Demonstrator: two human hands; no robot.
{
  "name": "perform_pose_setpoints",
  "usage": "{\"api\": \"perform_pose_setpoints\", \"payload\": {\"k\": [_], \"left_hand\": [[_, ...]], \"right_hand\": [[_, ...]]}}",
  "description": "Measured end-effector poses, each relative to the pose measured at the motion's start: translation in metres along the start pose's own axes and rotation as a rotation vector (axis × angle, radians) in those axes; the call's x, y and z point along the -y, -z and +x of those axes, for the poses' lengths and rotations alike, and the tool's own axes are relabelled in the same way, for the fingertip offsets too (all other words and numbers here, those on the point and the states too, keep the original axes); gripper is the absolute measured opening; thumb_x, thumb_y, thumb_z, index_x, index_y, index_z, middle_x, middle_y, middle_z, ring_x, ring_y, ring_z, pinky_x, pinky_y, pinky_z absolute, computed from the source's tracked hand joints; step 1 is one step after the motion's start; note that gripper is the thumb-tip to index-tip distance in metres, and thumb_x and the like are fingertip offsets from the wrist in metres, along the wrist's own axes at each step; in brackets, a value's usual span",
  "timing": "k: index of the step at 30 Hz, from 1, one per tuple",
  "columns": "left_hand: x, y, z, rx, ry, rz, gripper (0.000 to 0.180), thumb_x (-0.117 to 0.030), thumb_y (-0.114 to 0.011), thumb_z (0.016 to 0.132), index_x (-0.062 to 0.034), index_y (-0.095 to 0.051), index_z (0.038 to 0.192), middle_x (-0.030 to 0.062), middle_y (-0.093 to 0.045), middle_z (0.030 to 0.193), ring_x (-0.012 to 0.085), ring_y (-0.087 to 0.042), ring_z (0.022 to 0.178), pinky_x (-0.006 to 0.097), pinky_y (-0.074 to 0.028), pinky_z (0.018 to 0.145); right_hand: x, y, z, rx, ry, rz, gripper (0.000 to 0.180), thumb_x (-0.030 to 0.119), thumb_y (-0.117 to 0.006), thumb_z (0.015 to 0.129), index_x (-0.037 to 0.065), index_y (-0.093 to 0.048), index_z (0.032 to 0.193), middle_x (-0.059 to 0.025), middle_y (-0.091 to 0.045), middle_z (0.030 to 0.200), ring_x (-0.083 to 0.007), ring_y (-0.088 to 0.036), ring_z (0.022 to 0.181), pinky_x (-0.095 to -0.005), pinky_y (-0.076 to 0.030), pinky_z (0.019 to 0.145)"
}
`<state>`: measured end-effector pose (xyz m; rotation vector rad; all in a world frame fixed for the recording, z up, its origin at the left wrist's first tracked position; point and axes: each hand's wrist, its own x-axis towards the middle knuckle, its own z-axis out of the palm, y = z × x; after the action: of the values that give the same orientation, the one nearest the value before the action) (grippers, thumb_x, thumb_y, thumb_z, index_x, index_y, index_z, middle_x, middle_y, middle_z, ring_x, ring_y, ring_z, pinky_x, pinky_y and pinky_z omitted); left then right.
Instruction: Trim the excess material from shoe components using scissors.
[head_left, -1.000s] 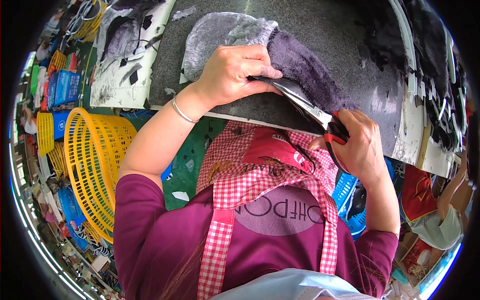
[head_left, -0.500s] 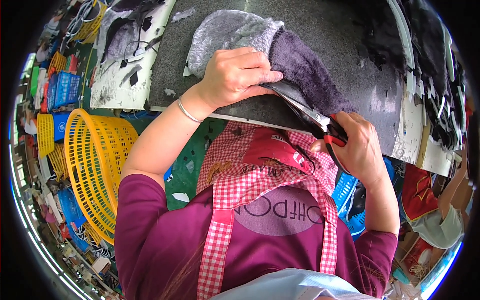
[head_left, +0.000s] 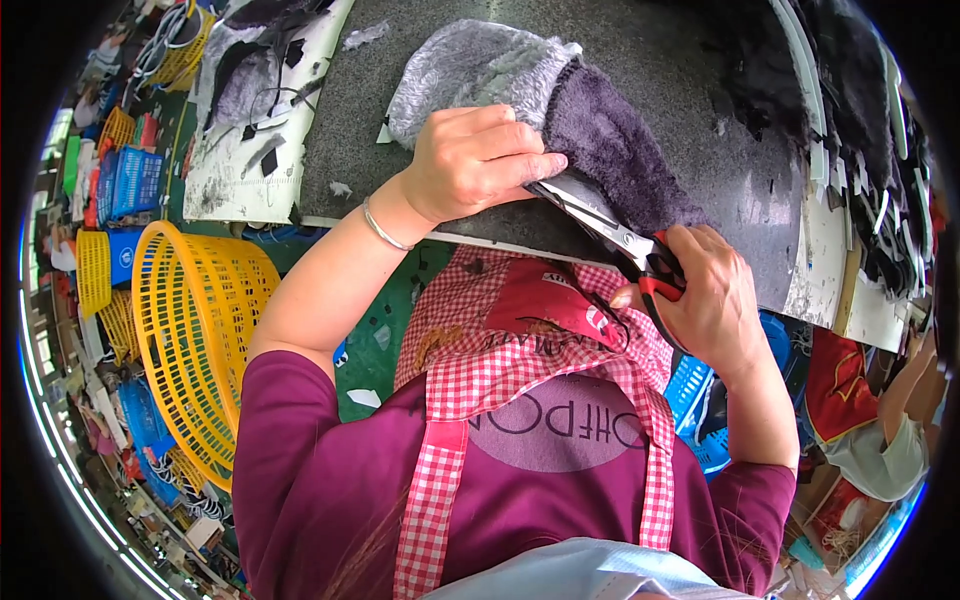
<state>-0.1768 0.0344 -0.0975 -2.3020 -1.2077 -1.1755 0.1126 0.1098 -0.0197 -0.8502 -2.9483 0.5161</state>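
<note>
The left fingers [head_left: 543, 167] were clamped on a grey-and-purple plush piece [head_left: 598, 130]; the right fingers [head_left: 690, 240] gripped 1 pair of red-and-black-handled metal scissors [head_left: 628, 243].

Furry cloth [head_left: 480, 75] lies on a table [head_left: 350, 120], its near edge at the left hand [head_left: 470, 165], with scissors [head_left: 630, 243] in the right hand [head_left: 712, 290]. A basket [head_left: 215, 250] stands left of the person; more furry pieces [head_left: 860, 110] lie at far right.
</note>
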Motion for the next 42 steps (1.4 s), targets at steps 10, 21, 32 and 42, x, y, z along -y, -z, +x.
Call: {"api": "perform_pose_setpoints", "payload": {"k": [10,21,32,42], "left_hand": [[0.000,-0.004,-0.001,-0.009,0.038,-0.057,0.039,-0.032,-0.080,0.062,-0.0106,-0.079,0.095,0.0002,-0.059,0.076,0.0182,-0.056,0.062,0.032,-0.043,0.051],[-0.001,-0.005,0.002,-0.059,0.048,-0.095,0.036,-0.026,-0.083,0.060,-0.0089,-0.079,0.092,0.0015,-0.056,0.073,0.0191,-0.056,0.060,0.032,-0.043,0.050],[-0.004,-0.002,-0.005,-0.020,0.034,-0.089,0.030,-0.025,-0.084,0.062,-0.0074,-0.070,0.083,0.0027,-0.056,0.077,0.0199,-0.058,0.064,0.032,-0.046,0.051],[-0.051,0.058,-0.013,0.149,0.580,0.355,0.049,-0.053,-0.083,0.078,-0.0129,-0.077,0.104,0.0044,-0.067,0.110,0.0193,-0.059,0.087,0.034,-0.047,0.077]], "right_hand": [[0.005,0.003,-0.003,-0.121,0.034,-0.176,0.049,0.026,-0.086,0.064,0.002,-0.061,0.099,-0.0113,-0.061,0.087,-0.0331,-0.061,0.083,-0.0439,-0.053,0.068],[0.008,-0.001,-0.008,-0.104,0.008,-0.203,0.052,0.026,-0.088,0.062,0.007,-0.061,0.103,-0.0068,-0.060,0.091,-0.0271,-0.061,0.089,-0.0388,-0.055,0.067],[0.005,-0.011,-0.002,-0.087,0.053,-0.205,0.054,0.039,-0.088,0.065,0.008,-0.061,0.100,-0.0065,-0.060,0.089,-0.0262,-0.061,0.088,-0.0383,-0.055,0.068],[0.002,-0.021,-0.001,-0.083,0.075,-0.236,0.051,0.034,-0.087,0.064,0.010,-0.061,0.101,-0.0051,-0.058,0.088,-0.0239,-0.060,0.085,-0.0359,-0.055,0.065]]}}
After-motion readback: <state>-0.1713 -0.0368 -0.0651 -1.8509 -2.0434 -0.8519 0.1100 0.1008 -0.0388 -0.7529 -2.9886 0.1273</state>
